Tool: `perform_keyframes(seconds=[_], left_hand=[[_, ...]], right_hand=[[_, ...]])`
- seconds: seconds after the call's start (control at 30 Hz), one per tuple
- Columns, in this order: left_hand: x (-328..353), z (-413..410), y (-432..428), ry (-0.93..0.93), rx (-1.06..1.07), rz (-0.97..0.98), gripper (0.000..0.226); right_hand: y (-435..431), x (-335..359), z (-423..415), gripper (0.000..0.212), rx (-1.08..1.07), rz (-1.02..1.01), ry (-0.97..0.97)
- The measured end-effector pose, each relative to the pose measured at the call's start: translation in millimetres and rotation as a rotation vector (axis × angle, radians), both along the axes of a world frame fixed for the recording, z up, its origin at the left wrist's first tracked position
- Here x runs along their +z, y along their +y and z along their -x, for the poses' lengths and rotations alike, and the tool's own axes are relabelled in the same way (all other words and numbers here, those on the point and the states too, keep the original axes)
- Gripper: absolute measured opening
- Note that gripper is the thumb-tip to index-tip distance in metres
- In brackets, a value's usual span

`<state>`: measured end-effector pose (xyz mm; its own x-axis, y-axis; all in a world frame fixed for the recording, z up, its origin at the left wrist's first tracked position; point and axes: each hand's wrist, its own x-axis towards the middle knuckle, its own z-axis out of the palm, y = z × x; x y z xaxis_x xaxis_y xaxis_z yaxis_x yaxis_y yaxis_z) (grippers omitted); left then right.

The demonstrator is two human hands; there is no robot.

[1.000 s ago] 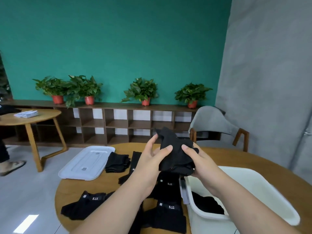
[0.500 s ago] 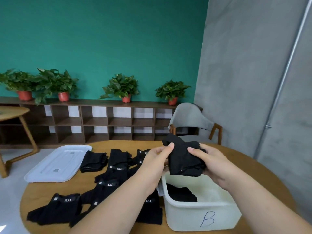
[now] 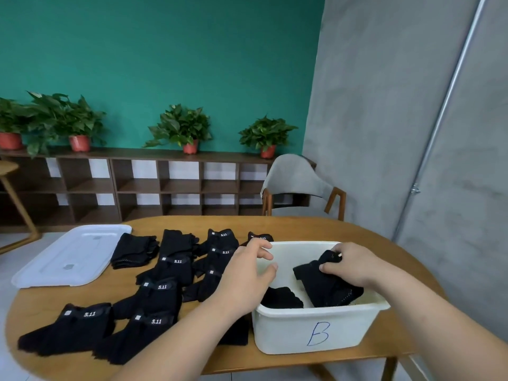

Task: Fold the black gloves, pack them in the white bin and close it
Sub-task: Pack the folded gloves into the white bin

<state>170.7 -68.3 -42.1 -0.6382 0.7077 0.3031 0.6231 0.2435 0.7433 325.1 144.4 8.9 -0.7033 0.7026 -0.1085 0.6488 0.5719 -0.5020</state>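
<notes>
Desk (image 3: 302, 226): you work at its near right side, where the white bin (image 3: 316, 331), marked B, stands open.

Lid (image 3: 68, 257): it lies flat at the far left of the desk, well apart from the bin, so closing is not yet in hand.

Loose gloves (image 3: 165, 273): several lie unfolded between lid and bin, and a folded pile (image 3: 133, 251) sits just beside the lid. They lie as they did half a second ago.

Left hand (image 3: 247, 273): half a second ago it shared the hold on the folded glove above the bin. Now it has let go and hovers at the bin's left rim. Its grip is slack, the fingers loosely bent around nothing.

Right hand (image 3: 354, 262): its grip is closed, thumb and fingers pinching the folded glove (image 3: 327, 287). You have carried that glove down from above the rim into the bin, towards the right side. The front wall hides whether it rests on the bottom yet.

Packed glove (image 3: 280, 298): one folded piece already lies at the bin's near left, just beside the incoming one.

Reading: you are placing what appears to be the second piece. Once you release it, your free left hand is well placed to reach the loose gloves. Most of the folding, and the lid, remain.
</notes>
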Motion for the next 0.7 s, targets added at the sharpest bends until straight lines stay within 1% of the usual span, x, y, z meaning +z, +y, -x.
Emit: perform_keyframes(seconds=[0.07, 0.2, 0.23, 0.3, 0.37, 0.43, 0.5, 0.63, 0.7], left_hand=[[-2, 2, 1, 0.010, 0.002, -0.002, 0.037], [-4, 4, 1, 0.032, 0.004, 0.002, 0.040], [-4, 5, 1, 0.035, 0.004, 0.000, 0.040], [-5, 5, 1, 0.033, 0.000, -0.007, 0.040], [-7, 6, 2, 0.030, -0.002, -0.021, 0.040], [-8, 5, 2, 0.021, 0.001, -0.042, 0.040], [-9, 5, 2, 0.007, 0.002, -0.057, 0.039], [-12, 5, 3, -0.018, -0.001, -0.084, 0.038], [-13, 4, 2, -0.030, 0.000, -0.092, 0.039]], right_hand=[[2, -13, 10, 0.032, 0.039, -0.077, -0.145], [1, -24, 15, 0.032, 0.093, 0.086, -0.243], [1, -26, 14, 0.035, 0.110, 0.047, -0.302], [2, -31, 15, 0.048, 0.131, -0.112, -0.402], [-1, -30, 15, 0.056, 0.128, -0.257, -0.433], [-6, -25, 15, 0.055, 0.154, -0.379, -0.465], [-5, -24, 17, 0.048, 0.166, -0.433, -0.489], [5, -39, 19, 0.040, 0.182, -0.279, -0.430], [8, -41, 20, 0.042, 0.187, -0.243, -0.412]])
